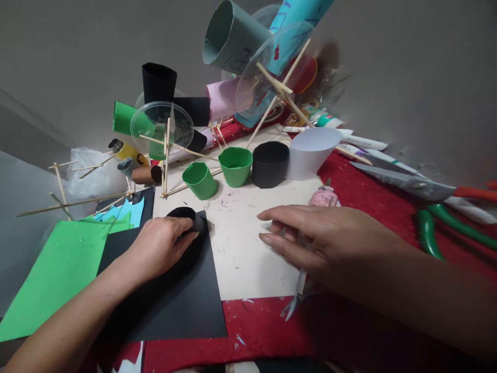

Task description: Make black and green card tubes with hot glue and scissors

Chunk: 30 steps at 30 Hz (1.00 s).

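Note:
My left hand [161,243] is closed on a small black paper cup [199,223], gripping its side with fingers and thumb. The cup is just over a black paper sheet [186,300]; whether it touches cannot be made out. Over the white board [240,248] is my right hand [310,233], fingers apart and holding nothing. Partly hidden beneath it lies a slim pale object with a forked tip [297,300], and a pink crumpled thing [323,196] shows behind. Beyond both hands stand two green paper cups [200,181], a black paper cup [271,166] and a white paper cup [310,155].
At left are a green paper sheet [50,269] and blue scraps [130,210]. Stick frames carry clear plastic discs [186,127] and coloured paper tubes [159,83] at the back. Large scissors [419,184] and green handles [429,233] lie right on red cloth [345,181].

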Motion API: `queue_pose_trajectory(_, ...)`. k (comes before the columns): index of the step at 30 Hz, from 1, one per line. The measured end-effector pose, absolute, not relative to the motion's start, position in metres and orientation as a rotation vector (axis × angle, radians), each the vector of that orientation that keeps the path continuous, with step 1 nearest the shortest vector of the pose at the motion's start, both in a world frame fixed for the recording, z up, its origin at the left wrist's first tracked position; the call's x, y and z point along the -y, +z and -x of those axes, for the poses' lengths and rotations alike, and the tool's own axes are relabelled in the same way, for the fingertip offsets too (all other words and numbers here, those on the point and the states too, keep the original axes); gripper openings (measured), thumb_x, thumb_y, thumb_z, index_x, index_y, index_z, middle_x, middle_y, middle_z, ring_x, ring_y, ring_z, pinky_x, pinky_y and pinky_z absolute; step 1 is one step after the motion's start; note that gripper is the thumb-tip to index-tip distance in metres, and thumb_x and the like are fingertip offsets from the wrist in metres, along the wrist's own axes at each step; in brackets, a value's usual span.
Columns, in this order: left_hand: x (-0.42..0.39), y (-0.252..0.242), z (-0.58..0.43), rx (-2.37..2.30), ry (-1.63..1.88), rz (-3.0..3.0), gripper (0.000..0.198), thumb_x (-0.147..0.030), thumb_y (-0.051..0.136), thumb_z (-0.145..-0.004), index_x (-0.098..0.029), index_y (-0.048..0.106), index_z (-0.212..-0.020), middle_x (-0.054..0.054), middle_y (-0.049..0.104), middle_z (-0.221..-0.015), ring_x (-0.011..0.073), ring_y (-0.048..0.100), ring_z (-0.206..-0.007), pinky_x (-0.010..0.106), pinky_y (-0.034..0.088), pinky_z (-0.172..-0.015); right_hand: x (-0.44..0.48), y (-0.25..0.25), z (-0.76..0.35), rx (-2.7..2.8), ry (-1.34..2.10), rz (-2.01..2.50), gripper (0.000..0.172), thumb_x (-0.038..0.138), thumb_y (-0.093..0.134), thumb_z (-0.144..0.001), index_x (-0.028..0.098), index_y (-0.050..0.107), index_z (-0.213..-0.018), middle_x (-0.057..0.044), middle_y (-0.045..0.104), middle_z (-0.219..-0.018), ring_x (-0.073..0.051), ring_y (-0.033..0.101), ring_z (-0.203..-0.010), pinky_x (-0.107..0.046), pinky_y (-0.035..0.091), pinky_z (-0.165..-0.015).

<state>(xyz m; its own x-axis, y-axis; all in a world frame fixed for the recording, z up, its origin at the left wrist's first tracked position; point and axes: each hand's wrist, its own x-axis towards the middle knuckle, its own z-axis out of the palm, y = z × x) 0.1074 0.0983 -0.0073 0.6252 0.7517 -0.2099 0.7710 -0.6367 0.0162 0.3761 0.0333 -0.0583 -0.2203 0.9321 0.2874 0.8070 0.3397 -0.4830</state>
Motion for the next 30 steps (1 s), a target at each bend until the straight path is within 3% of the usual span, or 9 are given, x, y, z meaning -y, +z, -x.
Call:
queue_pose_trajectory(5, -0.096, -0.009, -0.107, -1.293, -0.297, -2.794, 0.029, -0.031, 0.05, -0.094, -0.02, 0.052, -0.067, -0.001, 0.051, -0.058, 0.0138, 0.05, -0.054, 0.027, 0.029, -0.053, -0.035, -0.052, -0.378, 2.146, 0.443, 1.495, 0.031, 0.035, 0.05, -0.091, 0.019, 0.071, -0.106, -0.006, 0.076, -0.076, -0.022, 0.07, -0.062, -0.029, 0.048, -0.049)
queue_pose_trajectory(10, -0.086, -0.007, -0.106, -1.274, -0.213, -2.84, 0.023, -0.037, 0.056, -0.092, -0.017, 0.06, -0.08, 0.006, 0.066, -0.076, 0.0205, 0.064, -0.07, 0.029, 0.043, -0.06, -0.034, -0.056, -0.382, 2.125, 0.483, 1.441, 0.034, 0.039, 0.044, -0.095, 0.021, 0.069, -0.111, -0.007, 0.078, -0.085, -0.024, 0.074, -0.069, -0.03, 0.052, -0.049)
queue_pose_trajectory(16, -0.078, -0.006, -0.099, -1.128, 0.135, -2.85, 0.024, -0.036, 0.053, -0.094, -0.016, 0.066, -0.099, 0.01, 0.073, -0.093, 0.0221, 0.07, -0.085, 0.031, 0.054, -0.071, -0.035, -0.054, -0.377, 2.181, 0.536, 1.483, 0.035, 0.042, 0.046, -0.095, 0.021, 0.071, -0.108, -0.009, 0.079, -0.09, -0.027, 0.075, -0.073, -0.038, 0.06, -0.059)
queue_pose_trajectory(23, -0.084, 0.001, -0.066, -1.299, 0.777, -2.61, 0.027, -0.035, 0.052, -0.095, -0.015, 0.068, -0.103, 0.009, 0.076, -0.096, 0.0196, 0.07, -0.088, 0.029, 0.053, -0.078, -0.031, -0.032, -0.377, 2.241, 0.377, 1.358, 0.031, 0.045, 0.049, -0.096, 0.026, 0.067, -0.113, -0.008, 0.076, -0.109, -0.029, 0.074, -0.094, -0.039, 0.065, -0.075)
queue_pose_trajectory(27, -0.103, -0.016, -0.044, -1.597, 0.44, -2.413, 0.025, -0.03, 0.051, -0.093, -0.017, 0.071, -0.101, 0.008, 0.077, -0.1, 0.0208, 0.071, -0.086, 0.03, 0.051, -0.074, -0.036, -0.008, -0.358, 2.287, 0.146, 1.256, 0.037, 0.043, 0.044, -0.099, 0.034, 0.051, -0.135, -0.006, 0.064, -0.133, -0.03, 0.064, -0.118, -0.043, 0.061, -0.09)
queue_pose_trajectory(30, -0.112, -0.036, -0.038, -1.599, 0.161, -2.42, 0.026, -0.027, 0.053, -0.089, -0.018, 0.07, -0.106, 0.011, 0.076, -0.104, 0.0244, 0.071, -0.092, 0.032, 0.051, -0.076, -0.05, 0.001, -0.325, 2.406, 0.053, 1.128, 0.047, 0.039, 0.045, -0.1, 0.032, 0.04, -0.145, -0.008, 0.052, -0.147, -0.03, 0.051, -0.133, -0.049, 0.053, -0.101)
